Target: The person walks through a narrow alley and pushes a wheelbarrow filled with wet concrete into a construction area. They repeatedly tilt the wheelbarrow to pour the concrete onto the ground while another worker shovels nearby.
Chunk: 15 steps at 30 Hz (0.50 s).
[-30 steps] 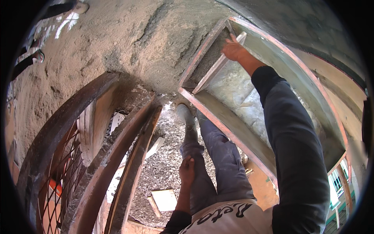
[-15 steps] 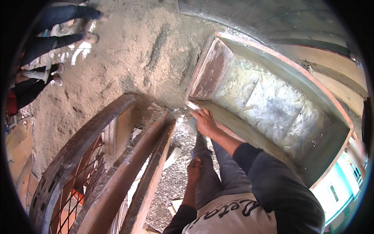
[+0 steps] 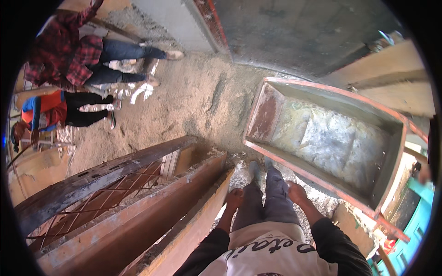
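My left hand [image 3: 234,198] hangs beside my left thigh, its fingers curled in and nothing seen in them. On the other side, my right hand [image 3: 297,192] is down by my right thigh, apart from the box, its fingers mostly hidden from above. Ahead and to the right lies a large rectangular open box [image 3: 324,184] with a reddish rim, grey inner walls and a pale, stained bottom. To my left, long brown panels [image 3: 184,202] stand on edge close to my left hand. A lattice of thin bars [image 3: 133,184] shows between the panels.
Sandy ground [image 3: 184,110] stretches ahead. A person in a plaid shirt [image 3: 66,50] and another in an orange and blue top [image 3: 46,110] stand at the far left. Behind the box rises a big dark panel [image 3: 299,37]. Turquoise panels [image 3: 414,216] are at the right.
My right hand has let go of the box's near corner and dropped to my side. The view has tilted up, so the people at the left show more fully.
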Motion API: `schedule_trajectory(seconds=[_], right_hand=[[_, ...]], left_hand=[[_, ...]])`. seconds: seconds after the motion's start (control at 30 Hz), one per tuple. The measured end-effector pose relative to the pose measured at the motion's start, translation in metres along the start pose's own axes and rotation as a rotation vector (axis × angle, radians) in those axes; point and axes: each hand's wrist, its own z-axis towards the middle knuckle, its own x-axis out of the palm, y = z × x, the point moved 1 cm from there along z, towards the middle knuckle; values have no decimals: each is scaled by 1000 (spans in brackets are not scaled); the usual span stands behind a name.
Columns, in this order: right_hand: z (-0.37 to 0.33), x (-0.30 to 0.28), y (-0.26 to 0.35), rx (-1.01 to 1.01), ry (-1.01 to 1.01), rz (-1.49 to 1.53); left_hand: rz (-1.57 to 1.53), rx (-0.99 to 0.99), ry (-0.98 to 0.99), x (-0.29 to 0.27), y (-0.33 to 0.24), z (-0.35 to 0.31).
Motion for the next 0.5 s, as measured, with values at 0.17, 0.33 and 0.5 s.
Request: schedule_trajectory(seconds=[0.17,0.33,0.5], right_hand=[[-41,30,-40,69,-120,82],[-53,64,-40,186,-114,228],[-85,44,-52,338,-168,457]], left_hand=[[136,60,7,-44,5,43],[34,-136,40,-48,-75,31],[255,-120,74,-7,-108,42]])
